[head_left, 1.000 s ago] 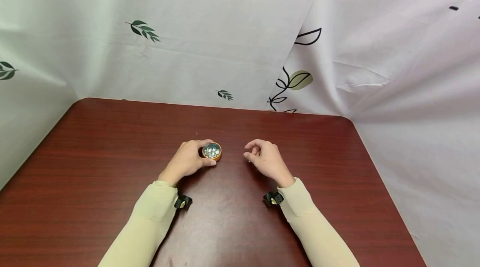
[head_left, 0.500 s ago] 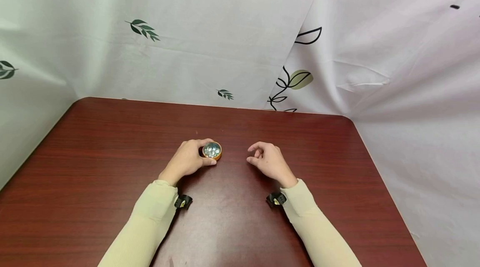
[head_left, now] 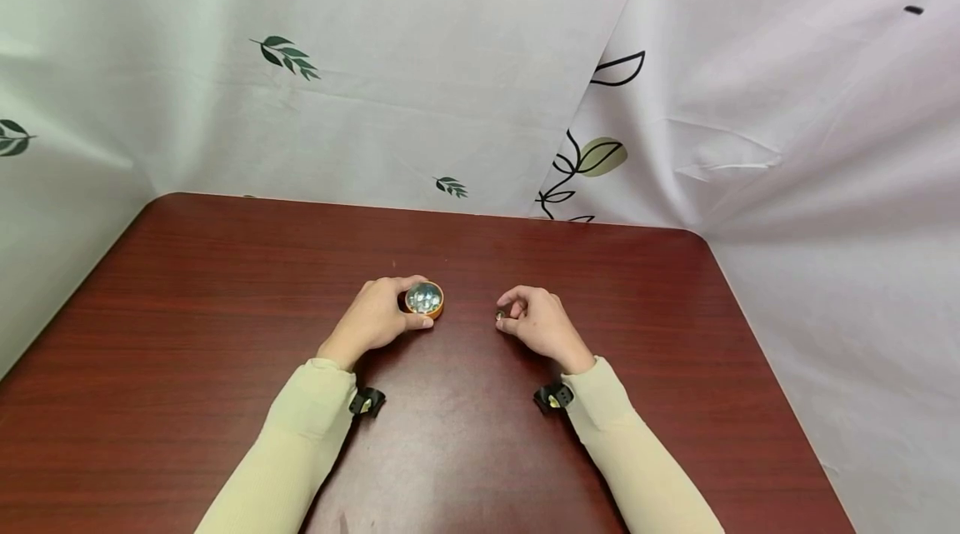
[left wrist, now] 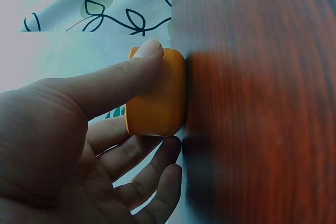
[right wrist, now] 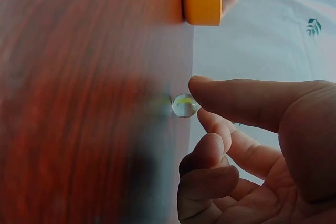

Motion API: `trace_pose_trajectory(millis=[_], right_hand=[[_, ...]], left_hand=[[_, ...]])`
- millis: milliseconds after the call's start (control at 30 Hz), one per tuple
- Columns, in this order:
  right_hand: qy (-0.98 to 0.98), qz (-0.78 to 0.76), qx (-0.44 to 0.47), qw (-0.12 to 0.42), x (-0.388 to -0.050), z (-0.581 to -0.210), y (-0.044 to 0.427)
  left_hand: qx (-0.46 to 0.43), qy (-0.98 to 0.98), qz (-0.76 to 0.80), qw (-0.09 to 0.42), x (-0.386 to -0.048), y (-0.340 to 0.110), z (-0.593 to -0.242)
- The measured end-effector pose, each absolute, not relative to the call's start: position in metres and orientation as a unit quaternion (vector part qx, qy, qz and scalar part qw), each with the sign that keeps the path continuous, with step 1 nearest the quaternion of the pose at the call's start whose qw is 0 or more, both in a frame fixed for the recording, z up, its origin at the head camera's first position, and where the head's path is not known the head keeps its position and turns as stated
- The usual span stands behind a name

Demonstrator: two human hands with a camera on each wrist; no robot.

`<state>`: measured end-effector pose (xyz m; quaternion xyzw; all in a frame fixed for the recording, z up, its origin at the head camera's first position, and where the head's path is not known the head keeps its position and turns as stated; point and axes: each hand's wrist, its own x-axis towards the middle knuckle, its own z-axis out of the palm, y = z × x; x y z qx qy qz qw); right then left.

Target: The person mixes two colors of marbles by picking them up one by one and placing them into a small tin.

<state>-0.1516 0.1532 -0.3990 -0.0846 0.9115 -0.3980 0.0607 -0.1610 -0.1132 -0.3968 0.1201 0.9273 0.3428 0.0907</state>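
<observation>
My left hand (head_left: 375, 313) grips a small round orange tub (left wrist: 157, 98) between thumb and fingers; it stands on the table. Several clear, shiny marbles (head_left: 423, 299) fill its top. To the right, my right hand (head_left: 543, 326) has its thumb and forefinger at a single clear glass marble (right wrist: 185, 106) with a yellow streak inside. That marble sits low at the tabletop, its reflection beside it. The thumb tip meets its edge and the forefinger lies just behind. The other right fingers are curled. How firmly the marble is pinched is hard to see.
The dark red wood-grain table (head_left: 225, 334) spreads beneath both hands, with rounded far corners. White cloth (head_left: 375, 59) printed with leaves hangs behind it and at both sides. A black strap device (head_left: 367, 402) sits at the left wrist, and another (head_left: 553, 397) at the right.
My right hand has shifted slightly to the right, away from the tub. The single marble now shows between its thumb and forefinger. The left hand and tub stay in place.
</observation>
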Motion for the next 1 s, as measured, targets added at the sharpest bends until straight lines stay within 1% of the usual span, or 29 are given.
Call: trace_pose_trajectory(millis=[1000], right_hand=[[0.917,-0.382,-0.075,0.091,-0.1556,-0.4024,0.1528]], left_hand=[[0.124,0.926,0.345,0.085,-0.1607,-0.1131,-0.3976]])
